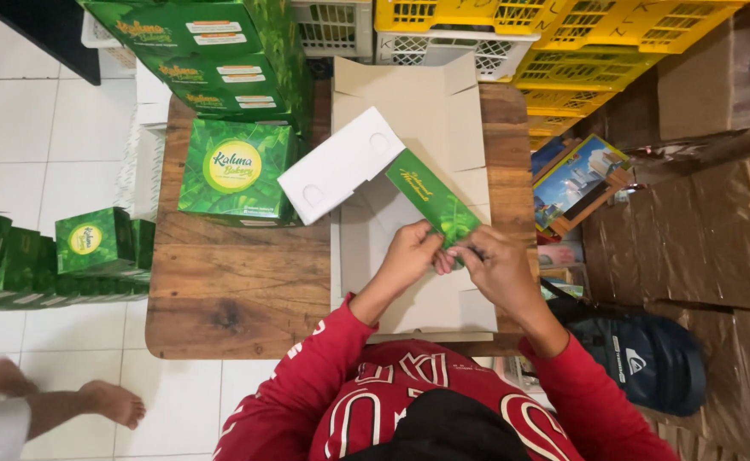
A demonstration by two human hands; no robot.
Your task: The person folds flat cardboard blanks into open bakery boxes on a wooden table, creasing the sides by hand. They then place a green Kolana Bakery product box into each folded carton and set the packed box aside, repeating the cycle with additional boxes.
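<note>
A half-folded cardboard box, green outside and white inside, is held above a stack of flat box blanks on the wooden table. My left hand pinches the near end of its green side panel. My right hand grips the same end from the right, fingers curled on the fold. The white flap points away to the left. My red sleeves show at the bottom.
A finished green box stands on the table's left, with more stacked behind it. Several green boxes sit on the tiled floor at left. Yellow and white crates line the back. Someone's bare foot is at lower left; a dark bag at right.
</note>
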